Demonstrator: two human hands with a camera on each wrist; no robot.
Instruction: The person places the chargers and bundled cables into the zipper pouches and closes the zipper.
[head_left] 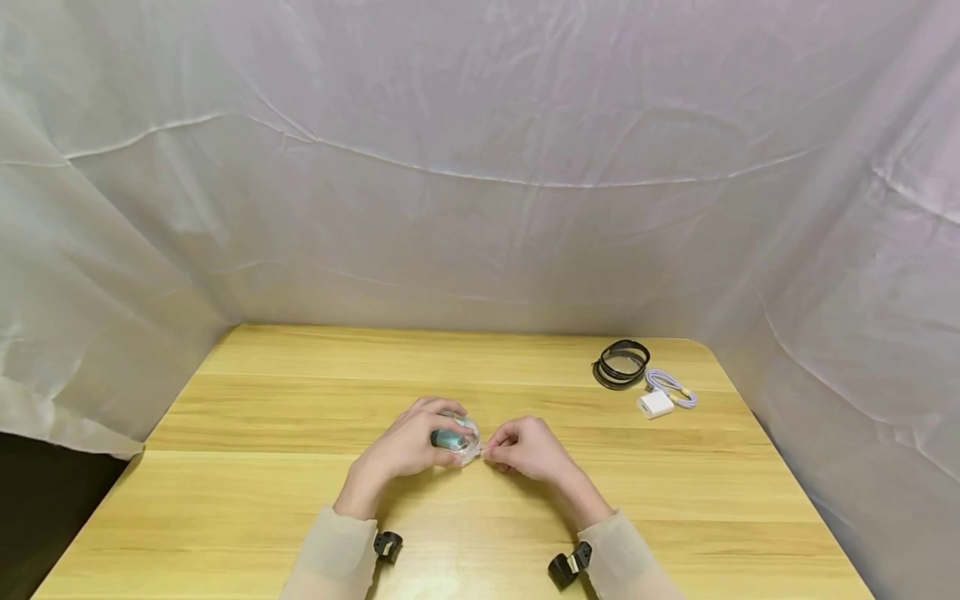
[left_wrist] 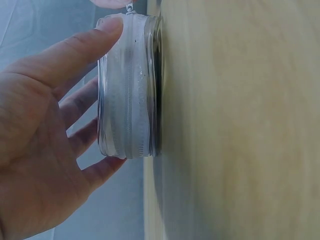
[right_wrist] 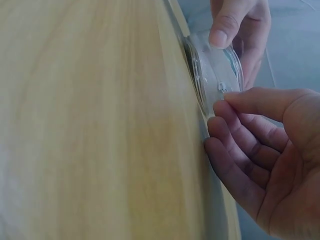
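Observation:
A small round clear zip pouch (head_left: 471, 435) with a teal patch on top lies on the wooden table. My left hand (head_left: 408, 442) grips it from the left, thumb on the near side and fingers over the far side. In the left wrist view the white zipper (left_wrist: 129, 90) runs along the pouch's side, closed where it shows. My right hand (head_left: 528, 450) is at the pouch's right edge, thumb and forefinger pinching the zipper pull. The pull's metal slider (right_wrist: 222, 87) shows in the right wrist view just beyond the fingertips; the tab is hidden between them.
At the back right of the table (head_left: 300, 500) lie a coiled black cable (head_left: 621, 364), a white charger plug (head_left: 655, 405) and a coiled lilac cable (head_left: 672, 388). Pale cloth curtains (head_left: 480, 233) hang behind the table and at both sides.

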